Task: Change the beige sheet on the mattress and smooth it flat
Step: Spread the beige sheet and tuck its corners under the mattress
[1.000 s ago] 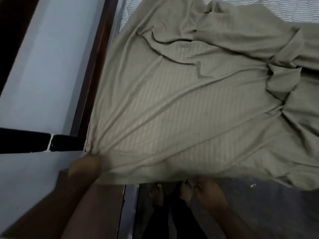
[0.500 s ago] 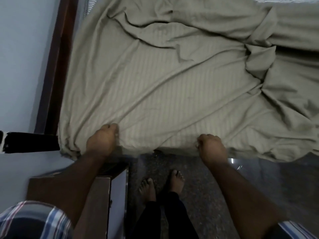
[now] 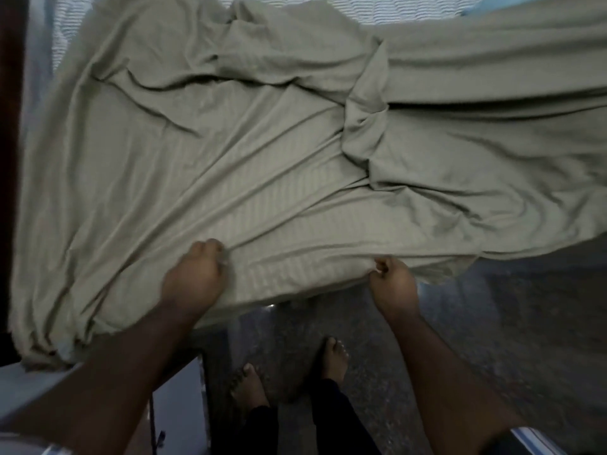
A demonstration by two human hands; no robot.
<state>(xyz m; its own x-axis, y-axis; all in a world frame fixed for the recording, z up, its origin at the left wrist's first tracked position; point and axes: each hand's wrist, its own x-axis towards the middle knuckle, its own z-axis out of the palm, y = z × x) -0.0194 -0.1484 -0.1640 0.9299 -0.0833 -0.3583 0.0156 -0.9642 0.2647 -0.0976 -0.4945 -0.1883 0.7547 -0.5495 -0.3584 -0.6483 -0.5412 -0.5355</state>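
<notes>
Your left hand (image 3: pixel 193 277) and right hand (image 3: pixel 392 284) each grip a bunch of the beige sheet (image 3: pixel 230 165) along its near edge, fingers curled into the cloth, as you stand barefoot at the side of the mattress (image 3: pixel 410 9). The sheet lies crumpled over the bed beyond both hands, with a heavy knot of folds up and to the right of your right hand and a slack corner spilling off the bed below and to the left of your left hand. The likely trouble: a hard pull from here may drag the far edge, where striped ticking already shows, farther off the mattress, and the knot may only tighten rather than open. The loose corner beside your left forearm looks apt to slide to the floor (image 3: pixel 460 339) or catch on the dark furniture beneath it. No brand, label or writing can be read anywhere in view.
</notes>
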